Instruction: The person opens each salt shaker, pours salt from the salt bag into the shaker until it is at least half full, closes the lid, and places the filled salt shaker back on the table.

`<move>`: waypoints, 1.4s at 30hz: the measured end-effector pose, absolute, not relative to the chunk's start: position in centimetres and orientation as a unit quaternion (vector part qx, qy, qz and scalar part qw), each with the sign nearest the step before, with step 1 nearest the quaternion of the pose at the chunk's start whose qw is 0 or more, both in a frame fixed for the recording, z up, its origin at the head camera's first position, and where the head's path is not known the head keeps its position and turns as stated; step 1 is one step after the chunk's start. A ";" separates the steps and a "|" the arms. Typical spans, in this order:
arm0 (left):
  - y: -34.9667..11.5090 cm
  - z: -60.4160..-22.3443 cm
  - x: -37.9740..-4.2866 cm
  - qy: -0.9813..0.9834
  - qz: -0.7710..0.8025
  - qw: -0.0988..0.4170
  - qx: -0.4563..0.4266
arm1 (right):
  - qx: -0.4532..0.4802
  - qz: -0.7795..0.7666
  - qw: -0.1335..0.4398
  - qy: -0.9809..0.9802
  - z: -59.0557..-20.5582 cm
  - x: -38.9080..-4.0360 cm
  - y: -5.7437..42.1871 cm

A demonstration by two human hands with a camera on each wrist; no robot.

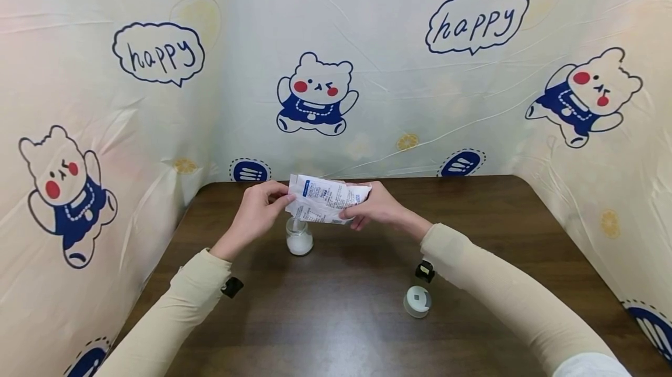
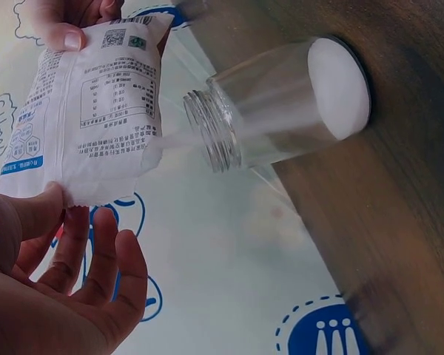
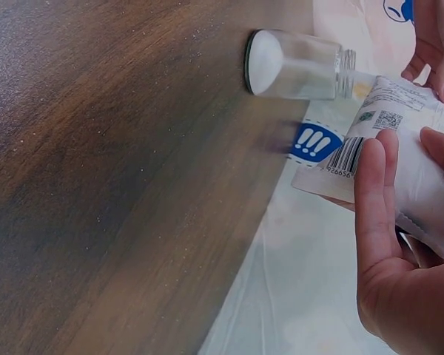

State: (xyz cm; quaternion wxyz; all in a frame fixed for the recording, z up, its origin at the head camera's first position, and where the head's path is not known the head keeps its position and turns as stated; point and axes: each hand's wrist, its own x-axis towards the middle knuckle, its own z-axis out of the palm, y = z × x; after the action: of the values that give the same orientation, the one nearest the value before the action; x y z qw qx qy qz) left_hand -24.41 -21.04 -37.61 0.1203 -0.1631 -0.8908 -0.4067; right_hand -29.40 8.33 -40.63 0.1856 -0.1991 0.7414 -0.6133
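Pouring white powder [image 2: 340, 90]: left hand [image 1: 258, 209] pinches packet [image 1: 322, 199] edge, right hand [image 1: 379, 206] grips its body; steeper tilt could overshoot jar [image 2: 263, 107].

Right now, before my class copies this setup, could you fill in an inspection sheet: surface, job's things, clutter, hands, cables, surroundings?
Surface: dark brown wood-grain table; tiny pale specks show in the right wrist view, nature unclear.
Job's things: soft white printed packet tipped over an upright clear glass jar; white powder streams into the jar and covers its bottom. A round white-topped lid lies apart on the table.
Clutter: nothing seen.
Left hand: pinches one end of the packet.
Right hand: grips the packet's other end.
Cables: nothing seen.
Surroundings: pale fabric backdrop printed with bears and "happy" bubbles.
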 end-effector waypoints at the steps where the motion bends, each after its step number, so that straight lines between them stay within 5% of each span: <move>1: -21.1 -37.6 -24.4 -0.891 -0.407 0.120 -0.163 | -0.200 -0.612 0.185 0.742 -40.6 -29.4 8.3; 42: -21.3 -37.6 -24.3 -0.891 -0.409 0.116 -0.158 | -0.201 -0.611 0.186 0.743 -40.5 -29.3 8.1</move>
State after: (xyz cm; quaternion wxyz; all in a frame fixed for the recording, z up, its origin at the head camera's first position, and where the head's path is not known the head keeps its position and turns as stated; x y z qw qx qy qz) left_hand -24.26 -21.29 -37.60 0.1157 -0.1582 -0.8914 -0.4086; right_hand -29.34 8.06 -40.47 0.1862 -0.2013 0.7428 -0.6108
